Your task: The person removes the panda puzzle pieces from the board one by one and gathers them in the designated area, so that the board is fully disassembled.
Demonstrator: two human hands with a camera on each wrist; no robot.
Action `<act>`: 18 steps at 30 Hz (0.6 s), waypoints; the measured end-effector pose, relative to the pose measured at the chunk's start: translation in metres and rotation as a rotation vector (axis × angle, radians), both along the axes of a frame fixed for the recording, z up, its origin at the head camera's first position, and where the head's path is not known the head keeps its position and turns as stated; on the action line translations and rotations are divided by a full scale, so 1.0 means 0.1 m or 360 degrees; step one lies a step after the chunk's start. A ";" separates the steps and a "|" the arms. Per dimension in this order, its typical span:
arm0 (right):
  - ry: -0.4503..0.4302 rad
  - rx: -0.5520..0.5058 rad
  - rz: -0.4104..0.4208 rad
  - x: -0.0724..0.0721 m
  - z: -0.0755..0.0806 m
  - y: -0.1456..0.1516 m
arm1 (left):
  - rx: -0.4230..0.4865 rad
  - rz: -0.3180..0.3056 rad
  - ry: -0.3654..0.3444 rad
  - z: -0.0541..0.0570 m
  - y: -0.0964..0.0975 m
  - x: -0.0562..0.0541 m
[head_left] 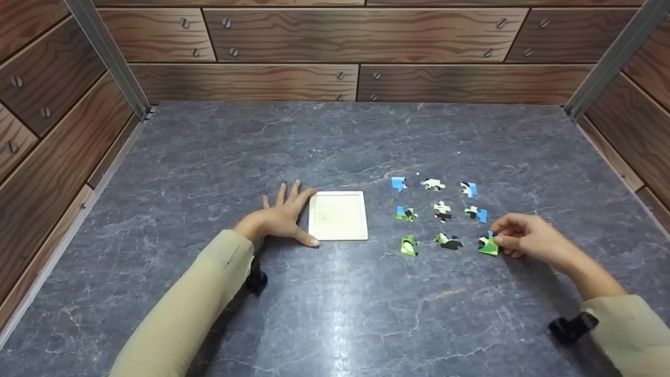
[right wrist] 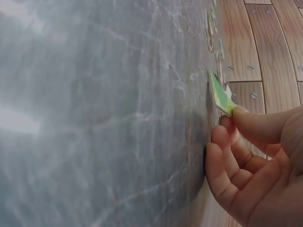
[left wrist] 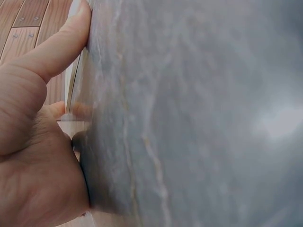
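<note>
A square, pale puzzle frame (head_left: pixel 338 215) with a raised white rim lies flat on the dark table. My left hand (head_left: pixel 285 214) rests at its left side with fingers spread, the thumb by the lower left corner and the index finger by the upper left. In the left wrist view the thumb lies along the edge of the frame (left wrist: pixel 74 71). My right hand (head_left: pixel 531 240) pinches a green jigsaw piece (head_left: pixel 488 246) between thumb and index finger. The right wrist view shows that piece (right wrist: pixel 221 96) tilted up at the fingertips, the other fingers curled below.
Several more jigsaw pieces lie apart in rows right of the frame, among them a blue corner piece (head_left: pixel 399 183), a black-and-white middle piece (head_left: pixel 442 210) and a green-and-white piece (head_left: pixel 409 245). Wood-patterned walls (head_left: pixel 361 36) enclose the table's back and sides.
</note>
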State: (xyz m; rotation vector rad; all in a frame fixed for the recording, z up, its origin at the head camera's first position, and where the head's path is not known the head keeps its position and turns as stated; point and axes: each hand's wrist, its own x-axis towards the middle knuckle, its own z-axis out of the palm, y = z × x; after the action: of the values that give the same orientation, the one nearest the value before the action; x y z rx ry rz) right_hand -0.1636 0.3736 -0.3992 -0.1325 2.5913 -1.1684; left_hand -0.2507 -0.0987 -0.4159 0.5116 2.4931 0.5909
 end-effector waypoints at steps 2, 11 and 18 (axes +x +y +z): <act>0.0024 0.0012 0.0005 0.01 0.00 0.00 | 0.0003 -0.0002 0.0001 -0.01 0.01 0.00; 0.0030 -0.0005 -0.0013 0.04 0.01 0.01 | 0.0020 -0.0018 0.0013 0.00 0.01 0.01; 0.0028 -0.0002 -0.0020 0.04 0.01 -0.03 | 0.0031 -0.0024 0.0027 0.00 -0.05 0.03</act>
State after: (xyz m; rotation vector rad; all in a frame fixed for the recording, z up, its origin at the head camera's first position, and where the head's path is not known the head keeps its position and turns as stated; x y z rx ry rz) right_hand -0.1600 0.3708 -0.3982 -0.1276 2.6102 -1.1785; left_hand -0.2473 -0.1033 -0.4162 0.5444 2.4997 0.6083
